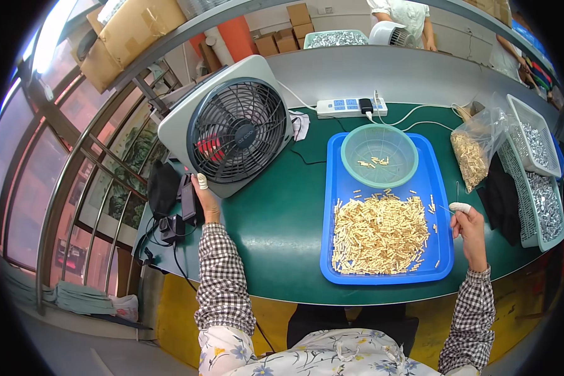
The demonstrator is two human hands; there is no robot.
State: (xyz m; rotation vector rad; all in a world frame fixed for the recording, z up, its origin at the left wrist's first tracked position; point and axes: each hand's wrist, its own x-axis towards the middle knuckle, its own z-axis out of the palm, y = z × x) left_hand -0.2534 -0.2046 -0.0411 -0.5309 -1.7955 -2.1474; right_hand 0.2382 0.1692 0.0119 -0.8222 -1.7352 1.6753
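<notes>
My left hand [207, 199] is at the lower left corner of a grey box fan [237, 128] with a black grille. Its thumb, in a white finger cover, lies along the fan's edge, and the other fingers are mostly hidden. Beside the right rim of a blue tray [442, 260], my right hand [471, 229] pinches a thin metal pick [445, 208]. One of its fingertips also has a white cover. Small brass-coloured pins [379, 235] lie heaped in the tray. Behind the heap, a pale green basket [380, 178] holds several more of them.
A power strip [351, 108] with cables lies behind the tray. At right are a plastic bag of brass pieces [470, 156], baskets of silver parts [544, 203] and a black cloth [502, 203]. Black adapters [171, 229] sit near my left hand. Another person [413, 19] stands beyond the partition.
</notes>
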